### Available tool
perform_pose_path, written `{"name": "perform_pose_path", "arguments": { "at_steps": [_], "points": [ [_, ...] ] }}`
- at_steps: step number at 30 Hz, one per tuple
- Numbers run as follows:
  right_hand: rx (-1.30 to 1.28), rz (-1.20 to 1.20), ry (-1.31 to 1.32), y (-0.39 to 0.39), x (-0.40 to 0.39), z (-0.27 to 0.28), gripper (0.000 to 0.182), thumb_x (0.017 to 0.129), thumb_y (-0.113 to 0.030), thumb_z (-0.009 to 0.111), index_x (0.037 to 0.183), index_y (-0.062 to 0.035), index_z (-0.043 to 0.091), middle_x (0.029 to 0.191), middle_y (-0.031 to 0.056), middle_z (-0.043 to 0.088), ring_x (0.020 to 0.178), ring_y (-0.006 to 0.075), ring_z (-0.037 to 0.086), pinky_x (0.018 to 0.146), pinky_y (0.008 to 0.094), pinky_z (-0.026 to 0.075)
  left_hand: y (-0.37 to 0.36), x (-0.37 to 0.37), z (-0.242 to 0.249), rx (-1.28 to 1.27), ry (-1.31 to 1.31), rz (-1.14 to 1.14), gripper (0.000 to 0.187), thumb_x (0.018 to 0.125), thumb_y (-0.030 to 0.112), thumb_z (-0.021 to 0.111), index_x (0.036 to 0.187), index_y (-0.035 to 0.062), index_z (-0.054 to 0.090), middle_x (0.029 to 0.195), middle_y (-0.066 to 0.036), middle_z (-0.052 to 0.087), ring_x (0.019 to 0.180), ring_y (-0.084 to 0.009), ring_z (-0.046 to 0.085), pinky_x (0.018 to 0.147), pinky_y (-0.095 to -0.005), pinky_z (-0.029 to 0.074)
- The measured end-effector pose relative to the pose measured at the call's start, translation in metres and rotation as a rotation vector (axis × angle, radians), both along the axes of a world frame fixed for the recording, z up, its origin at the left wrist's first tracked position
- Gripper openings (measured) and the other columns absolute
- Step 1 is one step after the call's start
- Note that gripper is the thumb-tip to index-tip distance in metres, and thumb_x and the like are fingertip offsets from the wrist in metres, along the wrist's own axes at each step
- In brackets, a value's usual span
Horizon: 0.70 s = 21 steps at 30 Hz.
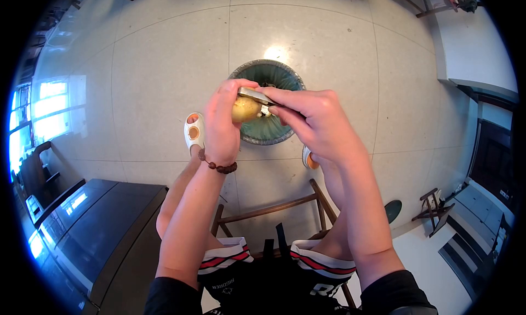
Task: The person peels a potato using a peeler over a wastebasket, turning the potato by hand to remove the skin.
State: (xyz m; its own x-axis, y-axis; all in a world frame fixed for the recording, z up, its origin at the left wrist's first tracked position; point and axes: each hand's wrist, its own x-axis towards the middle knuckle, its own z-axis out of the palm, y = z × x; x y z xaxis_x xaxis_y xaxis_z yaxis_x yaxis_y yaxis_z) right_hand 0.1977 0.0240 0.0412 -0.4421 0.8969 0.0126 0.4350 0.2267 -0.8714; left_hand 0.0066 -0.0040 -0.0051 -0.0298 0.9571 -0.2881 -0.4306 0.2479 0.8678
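Note:
My left hand (220, 120) is wrapped round a yellow-brown potato (244, 110), held up over the bin. In my right hand (318, 112), the thumb and fingers pinch a metal peeler (253, 95), a flat silvery strip lying across the potato's upper side. Both hands come close together at the potato, and my left palm hides part of it. Below them stands a round bin (295, 76) with a green lining, overlapped by my hands in this view. Pale scraps show inside it, just past the potato's right end.
The bin stands on a tiled floor (164, 57) between my feet. Under me is a wooden stool frame (268, 210). A dark glossy cabinet (118, 216) is at my left. A small wooden stool (434, 210) stands at the right, by a white wall.

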Motion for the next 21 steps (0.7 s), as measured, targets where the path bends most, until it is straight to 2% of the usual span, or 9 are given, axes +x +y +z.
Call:
{"name": "perform_pose_path", "arguments": {
  "at_steps": [4,6,7,9,12,14,17,19,21],
  "points": [
    [0.024,-0.019,0.025,-0.003,-0.004,-0.009,0.035,0.092,-0.007,0.073,0.127,-0.0104,0.075,0.092,0.0175,0.075,0.075,0.0340,0.072,0.069,0.0397,0.057,0.001,0.001,-0.003,0.052,-0.084,0.097,0.035,0.113,0.030,0.049,0.114,0.0005,0.069,0.111,-0.007,0.070,0.101,-0.0134,0.066,0.092,-0.0297,0.051],
    [0.049,-0.053,0.098,-0.004,-0.008,-0.011,0.039,0.091,0.006,0.071,0.129,-0.0055,0.075,0.076,0.0153,0.071,0.062,0.0193,0.066,0.063,0.0302,0.054,0.001,-0.001,-0.005,0.047,-0.097,0.141,0.032,0.112,0.027,0.051,0.113,0.0010,0.069,0.111,-0.007,0.070,0.101,-0.0132,0.066,0.092,-0.0296,0.051],
    [0.050,-0.051,0.100,-0.005,-0.009,-0.010,0.039,0.091,0.006,0.071,0.129,-0.0055,0.075,0.076,0.0153,0.071,0.062,0.0193,0.066,0.063,0.0302,0.054,0.001,-0.002,-0.008,0.045,-0.120,0.144,0.033,0.113,0.030,0.051,0.116,0.0003,0.067,0.115,-0.010,0.070,0.104,-0.0158,0.066,0.094,-0.0322,0.051],
    [0.025,-0.046,0.059,-0.004,-0.010,-0.007,0.035,0.092,-0.005,0.072,0.127,-0.0078,0.074,0.093,0.0178,0.075,0.078,0.0352,0.072,0.071,0.0408,0.058,0.001,-0.003,-0.009,0.043,-0.142,0.146,0.035,0.113,0.032,0.051,0.119,-0.0004,0.065,0.119,-0.013,0.069,0.107,-0.0184,0.066,0.096,-0.0348,0.052],
    [0.057,-0.053,0.050,-0.003,-0.009,-0.008,0.034,0.092,-0.006,0.072,0.126,-0.0095,0.075,0.092,0.0170,0.075,0.077,0.0350,0.072,0.070,0.0403,0.058,0.003,0.003,0.001,0.077,-0.111,0.132,0.040,0.114,0.034,0.047,0.123,-0.0006,0.064,0.122,-0.014,0.070,0.110,-0.0195,0.067,0.097,-0.0348,0.052],
    [0.033,-0.032,0.012,-0.001,-0.006,0.000,0.034,0.092,-0.007,0.072,0.126,-0.0103,0.075,0.092,0.0164,0.075,0.077,0.0347,0.072,0.070,0.0402,0.058,0.003,0.006,0.015,-0.035,-0.089,0.095,0.039,0.113,0.032,0.047,0.121,-0.0001,0.066,0.111,-0.010,0.070,0.105,-0.0152,0.068,0.094,-0.0304,0.052],
    [0.037,-0.008,-0.045,0.000,-0.002,0.001,0.034,0.093,-0.009,0.072,0.127,-0.0121,0.075,0.091,0.0154,0.076,0.076,0.0340,0.072,0.069,0.0398,0.058,0.000,-0.004,0.009,-0.070,-0.141,-0.083,0.042,0.114,0.035,0.045,0.122,-0.0005,0.066,0.111,-0.009,0.069,0.103,-0.0140,0.066,0.092,-0.0292,0.052],
    [0.066,-0.004,-0.065,-0.001,-0.001,-0.002,0.035,0.094,-0.009,0.072,0.128,-0.0129,0.075,0.090,0.0150,0.076,0.075,0.0336,0.072,0.068,0.0395,0.058,0.000,-0.004,0.001,-0.008,-0.078,-0.057,0.041,0.114,0.034,0.045,0.121,0.0000,0.066,0.111,-0.008,0.069,0.102,-0.0128,0.065,0.091,-0.0284,0.051],
    [0.082,-0.012,0.015,-0.002,-0.002,-0.004,0.044,0.088,0.005,0.072,0.130,-0.0099,0.075,0.076,0.0169,0.069,0.059,0.0229,0.063,0.060,0.0325,0.053,0.000,-0.004,-0.001,0.052,-0.015,-0.032,0.040,0.114,0.033,0.045,0.120,0.0004,0.067,0.111,-0.007,0.068,0.101,-0.0116,0.064,0.089,-0.0277,0.051]
  ]
}}
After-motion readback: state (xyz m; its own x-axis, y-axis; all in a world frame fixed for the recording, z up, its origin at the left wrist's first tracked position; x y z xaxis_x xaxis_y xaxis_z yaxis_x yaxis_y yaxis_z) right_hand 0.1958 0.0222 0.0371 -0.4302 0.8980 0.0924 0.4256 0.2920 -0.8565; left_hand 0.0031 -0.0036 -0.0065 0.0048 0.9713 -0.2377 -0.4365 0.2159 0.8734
